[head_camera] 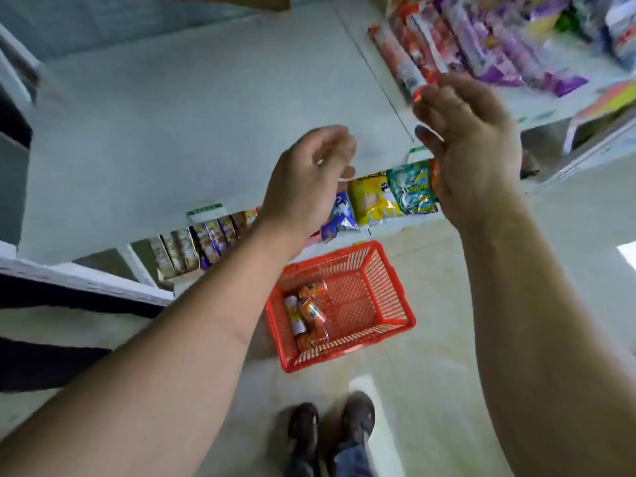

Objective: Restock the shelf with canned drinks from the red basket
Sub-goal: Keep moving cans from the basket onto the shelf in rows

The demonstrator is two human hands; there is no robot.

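Both bare forearms reach forward over a wide, bare, pale grey shelf board (192, 125), seen from above. The left hand (303, 180) hangs above the shelf's front edge with its fingers loosely curled and nothing in them. The right hand (471, 142) is raised a little higher and further right, fingers also loosely bent; motion blur smears the fingertips, and a sliver of orange shows at the palm's lower edge, but whether that belongs to something held or to a packet behind the hand cannot be told.

On the pale floor (430, 356) below, just in front of the shelving, stands the red plastic lattice basket (385, 270). The canned drinks (309, 315) lie on their sides in its left part — several orange cans and one whitish can, bunched together and touching, while the right part of the basket's mesh bottom shows bare.

Under the bare board, a lower shelf carries a row of small patterned snack packs (196, 246) at the left, and at the right a blue-and-white bag (340, 215), a yellow crisp bag (373, 197) and a teal bag (413, 191), side by side. A green-and-white price label (206, 210) sits on the shelf edge above the packs. Upper right, red-and-white tubes and purple wrapped goods (481, 39) crowd another shelf.

At the bottom — a pair of dark shoes (330, 421) and blue trouser legs, standing just short of the basket.
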